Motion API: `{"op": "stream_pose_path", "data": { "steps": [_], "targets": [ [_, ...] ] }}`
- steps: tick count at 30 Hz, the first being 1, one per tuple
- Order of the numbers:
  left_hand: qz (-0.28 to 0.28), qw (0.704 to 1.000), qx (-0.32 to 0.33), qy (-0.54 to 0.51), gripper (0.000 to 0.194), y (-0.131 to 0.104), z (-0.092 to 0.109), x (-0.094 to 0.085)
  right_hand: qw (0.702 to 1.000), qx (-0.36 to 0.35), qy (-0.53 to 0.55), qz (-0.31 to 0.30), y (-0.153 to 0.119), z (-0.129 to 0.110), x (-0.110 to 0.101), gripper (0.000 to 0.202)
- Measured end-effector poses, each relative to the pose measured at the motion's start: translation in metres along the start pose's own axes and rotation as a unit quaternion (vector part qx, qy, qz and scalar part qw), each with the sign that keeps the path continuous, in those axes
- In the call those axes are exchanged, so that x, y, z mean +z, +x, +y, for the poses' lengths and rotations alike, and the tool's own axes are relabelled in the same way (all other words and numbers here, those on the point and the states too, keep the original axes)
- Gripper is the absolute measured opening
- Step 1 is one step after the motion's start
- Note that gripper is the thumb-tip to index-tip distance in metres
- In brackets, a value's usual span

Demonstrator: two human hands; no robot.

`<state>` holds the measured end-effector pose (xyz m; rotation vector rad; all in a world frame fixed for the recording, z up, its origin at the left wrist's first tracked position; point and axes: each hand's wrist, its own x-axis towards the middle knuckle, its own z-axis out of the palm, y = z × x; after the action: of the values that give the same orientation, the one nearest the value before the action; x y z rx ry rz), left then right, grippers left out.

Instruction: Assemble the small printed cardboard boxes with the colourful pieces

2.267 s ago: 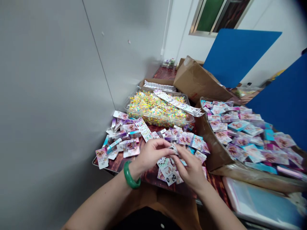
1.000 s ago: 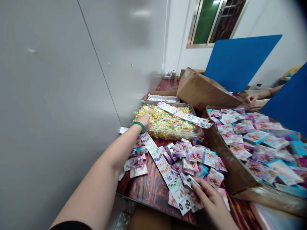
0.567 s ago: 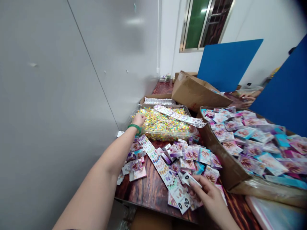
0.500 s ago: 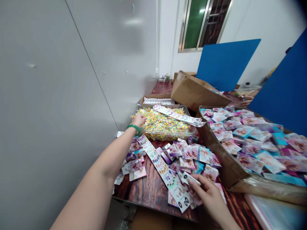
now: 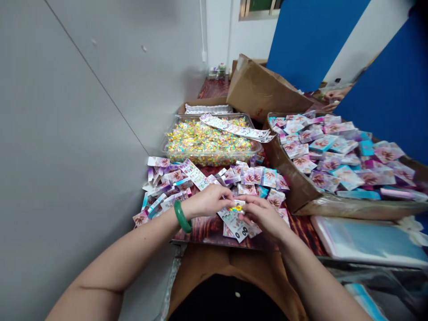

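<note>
My left hand [image 5: 214, 200], with a green bangle at the wrist, pinches a small packet of colourful beads [image 5: 236, 208] at its left side. On the other side my right hand [image 5: 261, 213] has its fingers closed round the packet and a small white card behind it. Under both hands a long printed sticker strip [image 5: 197, 176] lies across small printed boxes [image 5: 174, 177] on the dark wood table. Beyond them stands a clear tray [image 5: 214, 157] full of bead packets, with more strips [image 5: 230, 126] lying over it.
A carton [image 5: 284, 171] heaped with small boxes stands at the right, with plastic bags [image 5: 371, 240] before it. Another carton [image 5: 264, 91] is tilted behind. A grey wall [image 5: 83, 111] borders the left. Another person's hands [image 5: 336, 96] show beside a blue panel [image 5: 304, 40].
My left hand has come back from the bead tray with a packet and met my right hand over the strip. The view has tilted down.
</note>
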<state>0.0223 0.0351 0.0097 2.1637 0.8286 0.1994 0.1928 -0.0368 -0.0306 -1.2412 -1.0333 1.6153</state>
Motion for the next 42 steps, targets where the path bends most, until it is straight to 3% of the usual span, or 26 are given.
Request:
{"op": "stream_pose_path", "data": {
  "steps": [4,8,10,13,16,20,23,26,29,31,35,37,40,42],
  "targets": [
    [0.038,0.998,-0.040,-0.018,0.019,-0.007,0.001,0.008,0.999,-0.010,-0.037,-0.012,-0.002,0.001,0.003,0.034],
    [0.134,0.990,-0.041,0.005,0.018,-0.029,-0.008,0.025,0.996,-0.007,-0.082,0.022,-0.005,0.009,0.001,0.036],
    [0.187,0.977,-0.056,0.089,0.019,-0.045,-0.023,0.030,0.996,0.015,-0.086,0.026,-0.009,0.016,-0.006,0.036],
    [0.246,0.922,-0.144,0.262,0.020,-0.068,-0.053,0.028,0.995,0.038,-0.086,0.021,-0.014,0.027,-0.019,0.036],
    [0.230,0.882,-0.202,0.357,0.028,-0.080,-0.076,0.020,0.996,0.035,-0.077,0.020,-0.014,0.032,-0.024,0.038],
    [0.184,0.886,-0.193,0.378,0.027,-0.084,-0.077,0.012,0.997,0.023,-0.075,0.022,-0.012,0.032,-0.018,0.036],
    [0.200,0.908,-0.137,0.342,0.027,-0.088,-0.056,0.007,0.998,0.035,-0.046,0.019,-0.013,0.032,-0.015,0.035],
    [0.206,0.949,-0.012,0.238,0.031,-0.091,-0.028,0.006,0.997,0.057,0.057,0.016,-0.017,0.029,-0.015,0.032],
    [0.157,0.980,0.095,0.082,0.035,-0.090,-0.004,0.012,0.984,0.072,0.162,0.020,-0.019,0.023,-0.015,0.029],
    [0.114,0.986,0.123,-0.003,0.035,-0.086,0.005,0.022,0.977,0.087,0.194,0.012,-0.019,0.019,-0.014,0.029],
    [0.079,0.984,0.115,-0.106,0.035,-0.079,0.010,0.048,0.981,0.092,0.171,-0.023,-0.020,0.019,-0.012,0.025],
    [0.126,0.978,0.081,-0.145,0.037,-0.075,0.006,0.064,0.985,0.070,0.157,-0.011,-0.021,0.021,-0.010,0.025],
    [0.239,0.948,-0.004,-0.210,0.051,-0.068,-0.002,0.089,0.990,0.036,0.133,0.028,-0.023,0.027,-0.006,0.028],
    [0.270,0.929,-0.053,-0.249,0.061,-0.062,-0.007,0.102,0.994,0.018,0.096,0.042,-0.023,0.030,-0.002,0.031]
  ]
}}
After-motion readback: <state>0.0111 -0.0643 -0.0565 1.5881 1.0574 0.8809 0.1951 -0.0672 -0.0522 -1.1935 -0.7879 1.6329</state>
